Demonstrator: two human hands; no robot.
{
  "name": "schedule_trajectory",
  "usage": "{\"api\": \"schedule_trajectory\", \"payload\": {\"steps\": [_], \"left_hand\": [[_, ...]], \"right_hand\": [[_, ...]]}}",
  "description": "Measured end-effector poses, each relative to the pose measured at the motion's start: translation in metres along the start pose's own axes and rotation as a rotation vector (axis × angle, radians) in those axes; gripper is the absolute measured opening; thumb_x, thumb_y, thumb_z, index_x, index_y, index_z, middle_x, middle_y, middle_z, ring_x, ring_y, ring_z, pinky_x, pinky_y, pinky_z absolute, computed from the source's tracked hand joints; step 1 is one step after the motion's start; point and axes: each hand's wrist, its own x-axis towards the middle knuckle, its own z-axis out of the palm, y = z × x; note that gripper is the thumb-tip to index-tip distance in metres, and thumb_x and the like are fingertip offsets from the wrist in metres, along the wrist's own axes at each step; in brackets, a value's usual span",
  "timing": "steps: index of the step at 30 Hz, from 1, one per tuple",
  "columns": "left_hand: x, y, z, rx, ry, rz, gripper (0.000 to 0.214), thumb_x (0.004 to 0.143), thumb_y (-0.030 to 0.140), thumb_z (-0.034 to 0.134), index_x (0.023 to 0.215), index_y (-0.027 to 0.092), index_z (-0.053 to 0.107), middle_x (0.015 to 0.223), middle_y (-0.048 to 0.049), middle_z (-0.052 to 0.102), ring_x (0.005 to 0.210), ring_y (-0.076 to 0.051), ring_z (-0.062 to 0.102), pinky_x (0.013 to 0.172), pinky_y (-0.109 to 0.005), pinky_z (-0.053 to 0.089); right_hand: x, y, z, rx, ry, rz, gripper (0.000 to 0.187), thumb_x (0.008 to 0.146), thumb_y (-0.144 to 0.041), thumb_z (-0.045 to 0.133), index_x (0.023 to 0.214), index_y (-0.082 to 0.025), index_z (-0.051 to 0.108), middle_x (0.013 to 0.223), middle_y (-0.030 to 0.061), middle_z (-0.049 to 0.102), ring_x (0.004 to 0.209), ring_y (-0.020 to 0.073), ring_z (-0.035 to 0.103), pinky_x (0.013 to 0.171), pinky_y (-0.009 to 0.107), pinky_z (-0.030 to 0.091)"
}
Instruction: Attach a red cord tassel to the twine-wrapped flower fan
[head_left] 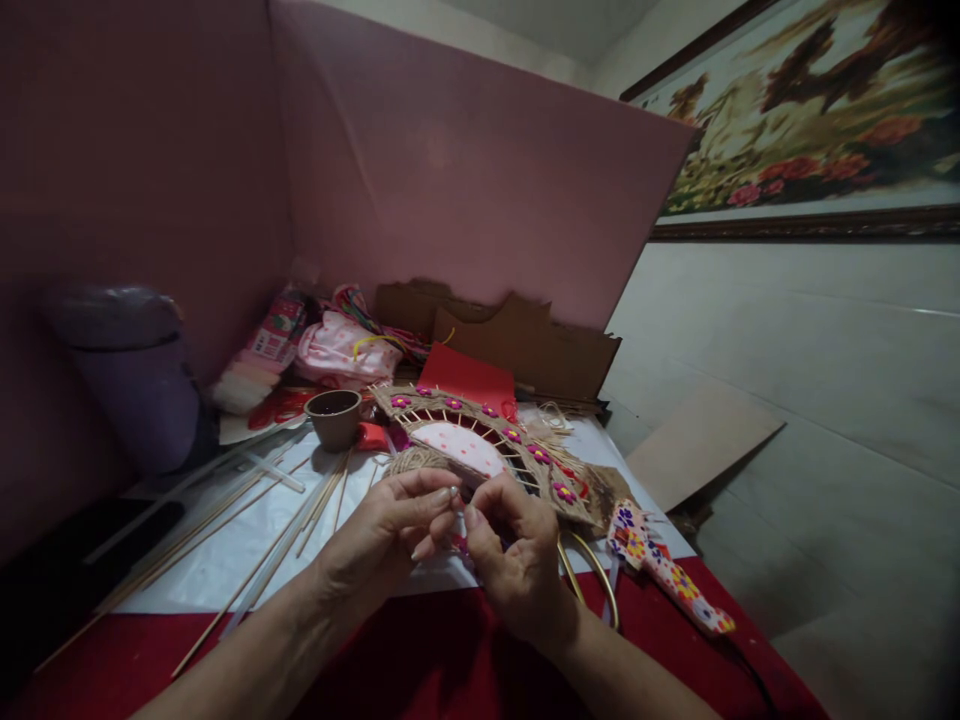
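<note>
Arched jute-wrapped stick fan frame with pink paper flowers (495,440): I judge it light, brittle; left hand (390,530) and right hand (510,550) fingers pinch its near edge, best held there.

1 head-worn view, forward and down, close above the hands, over the table (225,560) toward a pink wall (465,170).

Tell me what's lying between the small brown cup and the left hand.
In the head view, thin wooden sticks lie on the white sheet between the brown cup and the left hand; a ball of twine sits just right of that stretch.
</note>
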Motion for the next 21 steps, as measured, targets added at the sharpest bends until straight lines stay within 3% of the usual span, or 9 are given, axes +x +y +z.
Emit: {"api": "schedule_trajectory", "payload": {"steps": [6, 21], "left_hand": [[0.0005, 0.0009, 0.0032, 0.029, 0.013, -0.011, 0.030, 0.050, 0.022, 0.085, 0.074, 0.014, 0.069, 0.061, -0.0008, 0.062, 0.050, -0.006, 0.051, 0.044, -0.016, 0.029], [0.0039, -0.0036, -0.0017, 0.073, -0.078, 0.061, 0.021, 0.060, 0.022, 0.080, 0.074, 0.014, 0.068, 0.049, 0.0013, 0.056, 0.040, -0.005, 0.043, 0.039, -0.017, 0.027]], "right_hand": [[0.0015, -0.0017, 0.0000, -0.028, 0.005, 0.005, 0.014, 0.079, -0.013, 0.050, 0.066, -0.019, 0.046, 0.051, -0.0067, 0.041, 0.043, 0.0068, 0.038, 0.043, 0.020, 0.030], [0.0011, -0.0016, -0.0012, -0.053, 0.029, -0.017, 0.014, 0.077, -0.012, 0.049, 0.065, -0.019, 0.045, 0.052, -0.0071, 0.040, 0.043, 0.0065, 0.037, 0.043, 0.020, 0.030]]}}
